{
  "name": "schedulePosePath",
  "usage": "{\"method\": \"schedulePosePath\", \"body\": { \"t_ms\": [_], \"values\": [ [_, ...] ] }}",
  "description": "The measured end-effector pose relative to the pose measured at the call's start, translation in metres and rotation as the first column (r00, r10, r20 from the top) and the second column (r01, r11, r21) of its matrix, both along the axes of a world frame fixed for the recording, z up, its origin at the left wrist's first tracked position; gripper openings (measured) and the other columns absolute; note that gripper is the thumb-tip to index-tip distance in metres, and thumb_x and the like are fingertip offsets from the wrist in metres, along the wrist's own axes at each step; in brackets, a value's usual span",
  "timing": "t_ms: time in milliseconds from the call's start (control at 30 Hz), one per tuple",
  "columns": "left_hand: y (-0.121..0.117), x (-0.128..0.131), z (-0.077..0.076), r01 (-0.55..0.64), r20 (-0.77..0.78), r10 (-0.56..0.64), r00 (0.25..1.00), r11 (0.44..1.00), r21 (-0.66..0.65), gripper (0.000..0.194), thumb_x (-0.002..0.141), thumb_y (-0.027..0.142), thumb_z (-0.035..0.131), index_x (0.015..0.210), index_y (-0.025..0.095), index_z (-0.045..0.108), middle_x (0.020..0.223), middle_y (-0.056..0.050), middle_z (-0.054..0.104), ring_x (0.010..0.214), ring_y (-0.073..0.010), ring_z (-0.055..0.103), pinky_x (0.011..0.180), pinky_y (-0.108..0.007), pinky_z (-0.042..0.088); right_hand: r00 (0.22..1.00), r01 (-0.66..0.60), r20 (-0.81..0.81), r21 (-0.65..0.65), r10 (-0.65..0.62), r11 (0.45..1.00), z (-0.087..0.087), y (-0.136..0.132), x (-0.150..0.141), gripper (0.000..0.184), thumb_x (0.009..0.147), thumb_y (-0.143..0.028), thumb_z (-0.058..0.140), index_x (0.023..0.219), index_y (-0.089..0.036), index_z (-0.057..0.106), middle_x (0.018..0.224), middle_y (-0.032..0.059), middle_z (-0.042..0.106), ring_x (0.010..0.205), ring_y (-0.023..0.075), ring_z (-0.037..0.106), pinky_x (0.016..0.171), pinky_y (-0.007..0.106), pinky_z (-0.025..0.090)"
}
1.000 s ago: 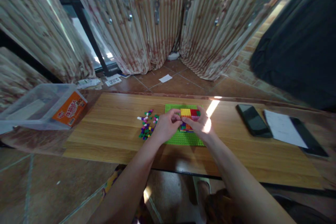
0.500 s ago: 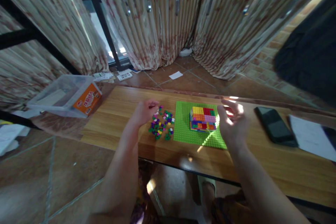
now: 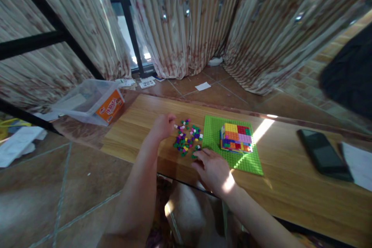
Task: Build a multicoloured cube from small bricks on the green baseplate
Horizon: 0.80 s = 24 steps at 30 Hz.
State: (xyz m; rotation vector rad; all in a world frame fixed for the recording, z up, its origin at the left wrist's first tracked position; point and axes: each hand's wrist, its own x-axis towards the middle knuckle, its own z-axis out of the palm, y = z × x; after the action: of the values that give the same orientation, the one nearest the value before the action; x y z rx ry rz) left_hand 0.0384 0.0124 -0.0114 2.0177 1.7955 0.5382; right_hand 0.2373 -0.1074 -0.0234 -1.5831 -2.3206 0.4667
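Note:
A pile of small coloured building bricks (image 3: 187, 136) in green, purple, white, pink and yellow lies on the wooden table. Just left of it, my left hand (image 3: 164, 126) is closed with its fingers curled together; what they hold, if anything, is hidden. At the pile's near right edge, my right hand (image 3: 213, 167) reaches down over a few green and white bricks (image 3: 196, 149), thumb and fingers apart. To the right, a block built of multicoloured bricks (image 3: 236, 137) stands on a green studded baseplate (image 3: 211, 128). My right hand partly covers the baseplate's near left edge.
A clear plastic bin (image 3: 90, 102) with an orange label stands on the floor beyond the table's left end. On the right of the wooden table (image 3: 281, 155) lie a dark phone (image 3: 324, 153) and white paper (image 3: 359, 164). Curtains (image 3: 186, 35) hang behind.
My right hand has moved left and nearer, from beside the brick block to the pile's edge. My left hand stays beside the pile. The whole view has shifted slightly.

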Motion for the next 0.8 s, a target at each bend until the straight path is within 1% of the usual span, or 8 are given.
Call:
{"method": "schedulePosePath", "body": {
  "t_ms": [100, 233, 333, 400, 500, 600, 700, 800],
  "values": [
    [0.008, 0.005, -0.008, 0.016, 0.011, -0.017, 1.0, 0.994, 0.106, 0.034, 0.083, 0.015, 0.047, 0.112, 0.01, 0.063, 0.111, -0.014, 0.067, 0.103, -0.0231, 0.062, 0.095, -0.038, 0.046, 1.0, 0.008, 0.01, 0.01, -0.008, 1.0, -0.001, 0.003, -0.005, 0.015, 0.086, -0.022, 0.056, 0.097, -0.022, 0.066, 0.094, 0.0049, 0.066, 0.089, 0.0196, 0.062, 0.079, 0.03, 0.046],
    [0.019, 0.018, -0.017, 0.242, 0.101, -0.272, 0.957, 0.94, 0.238, 0.035, 0.089, 0.025, 0.044, 0.117, 0.013, 0.061, 0.121, -0.011, 0.063, 0.114, -0.0203, 0.056, 0.104, -0.037, 0.04, 1.0, 0.029, 0.004, 0.048, -0.029, 0.998, -0.005, 0.012, -0.009, 0.016, 0.088, -0.02, 0.052, 0.096, -0.021, 0.066, 0.093, 0.0048, 0.066, 0.089, 0.0188, 0.061, 0.079, 0.029, 0.046],
    [0.022, 0.025, -0.023, 0.403, 0.108, -0.438, 0.892, 0.881, 0.246, 0.035, 0.091, 0.03, 0.041, 0.114, 0.014, 0.063, 0.122, -0.01, 0.063, 0.118, -0.0193, 0.054, 0.106, -0.037, 0.038, 0.999, 0.033, -0.044, 0.082, -0.029, 0.996, -0.01, 0.02, -0.009, 0.017, 0.089, -0.019, 0.05, 0.096, -0.021, 0.066, 0.092, 0.0049, 0.066, 0.09, 0.0183, 0.061, 0.08, 0.028, 0.045],
    [0.019, 0.028, -0.026, 0.466, 0.122, -0.501, 0.857, 0.854, 0.23, 0.038, 0.093, 0.031, 0.038, 0.112, 0.013, 0.065, 0.121, -0.01, 0.064, 0.119, -0.0192, 0.053, 0.107, -0.037, 0.037, 0.994, 0.037, -0.102, 0.099, -0.027, 0.994, -0.011, 0.024, -0.007, 0.017, 0.089, -0.019, 0.05, 0.095, -0.021, 0.065, 0.092, 0.0048, 0.066, 0.089, 0.0179, 0.06, 0.08, 0.028, 0.046],
    [0.01, 0.03, -0.025, 0.513, 0.179, -0.547, 0.818, 0.833, 0.206, 0.042, 0.095, 0.034, 0.032, 0.109, 0.013, 0.066, 0.119, -0.01, 0.065, 0.117, -0.0191, 0.054, 0.106, -0.035, 0.038, 0.976, 0.068, -0.216, 0.122, -0.04, 0.99, -0.01, 0.029, -0.003, 0.018, 0.088, -0.018, 0.048, 0.094, -0.021, 0.064, 0.09, 0.0047, 0.065, 0.086, 0.0177, 0.06, 0.079, 0.029, 0.047],
    [-0.001, 0.03, -0.02, 0.538, 0.243, -0.564, 0.789, 0.825, 0.171, 0.045, 0.095, 0.036, 0.029, 0.109, 0.015, 0.066, 0.115, -0.009, 0.066, 0.112, -0.0188, 0.056, 0.103, -0.034, 0.039, 0.946, 0.147, -0.309, 0.14, -0.098, 0.979, -0.007, 0.033, 0.0, 0.024, 0.086, -0.014, 0.044, 0.102, -0.019, 0.061, 0.095, 0.0075, 0.063, 0.087, 0.0193, 0.06, 0.081, 0.032, 0.048],
    [-0.011, 0.03, -0.015, 0.531, 0.32, -0.54, 0.779, 0.839, 0.122, 0.046, 0.096, 0.038, 0.027, 0.113, 0.017, 0.064, 0.113, -0.008, 0.067, 0.109, -0.0185, 0.057, 0.101, -0.034, 0.04, 0.94, 0.22, -0.299, 0.156, -0.166, 0.963, -0.008, 0.034, 0.0, 0.038, 0.082, -0.009, 0.042, 0.116, -0.016, 0.055, 0.106, 0.0127, 0.059, 0.097, 0.0239, 0.057, 0.089, 0.041, 0.047],
    [-0.02, 0.03, -0.011, 0.527, 0.393, -0.515, 0.762, 0.845, 0.086, 0.046, 0.096, 0.04, 0.027, 0.115, 0.018, 0.062, 0.116, -0.007, 0.065, 0.11, -0.0181, 0.057, 0.101, -0.033, 0.04, 0.951, 0.203, -0.268, 0.157, -0.156, 0.966, -0.01, 0.035, -0.002, 0.051, 0.077, -0.004, 0.039, 0.125, -0.012, 0.048, 0.117, 0.0162, 0.055, 0.11, 0.0269, 0.051, 0.096, 0.046, 0.044]
  ]
}}
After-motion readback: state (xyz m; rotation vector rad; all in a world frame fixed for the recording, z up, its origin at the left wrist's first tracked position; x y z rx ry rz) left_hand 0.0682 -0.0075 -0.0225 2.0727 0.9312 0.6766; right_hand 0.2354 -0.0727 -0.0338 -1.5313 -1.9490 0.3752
